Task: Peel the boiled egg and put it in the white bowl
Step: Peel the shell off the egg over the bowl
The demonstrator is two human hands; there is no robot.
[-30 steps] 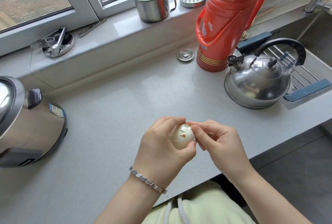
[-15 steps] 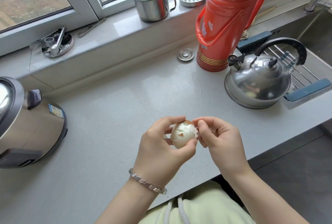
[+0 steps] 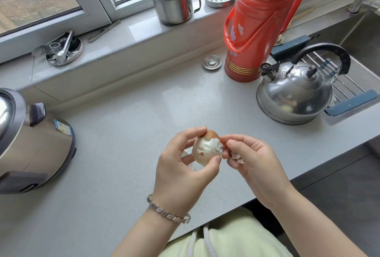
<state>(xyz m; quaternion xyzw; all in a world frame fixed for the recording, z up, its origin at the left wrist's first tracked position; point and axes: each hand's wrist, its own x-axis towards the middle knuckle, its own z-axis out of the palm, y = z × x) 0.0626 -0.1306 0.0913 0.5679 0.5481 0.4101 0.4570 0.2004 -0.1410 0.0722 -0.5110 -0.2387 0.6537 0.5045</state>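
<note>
The boiled egg (image 3: 206, 149) is partly peeled: bare white shows in the middle, brown shell remains at its top and lower part. My left hand (image 3: 183, 170) grips it between thumb and fingers above the counter's near part. My right hand (image 3: 249, 164) pinches at the shell edge on the egg's right side, and loose shell bits (image 3: 236, 157) lie in its palm. A sliver of a white rim (image 3: 190, 161), perhaps the bowl, shows under my left hand; the rest of it is hidden.
A steel kettle (image 3: 294, 94) and a red thermos (image 3: 259, 22) stand at the right, by the sink rack (image 3: 349, 92). A rice cooker (image 3: 30, 141) sits at the left. A steel mug (image 3: 174, 3) and small dishes line the windowsill. The grey counter's front edge (image 3: 267, 190) runs just below my hands.
More white of the egg is exposed than a second ago. My right hand's fingers have pulled shell away to the right, and shell pieces now lie in that hand.
</note>
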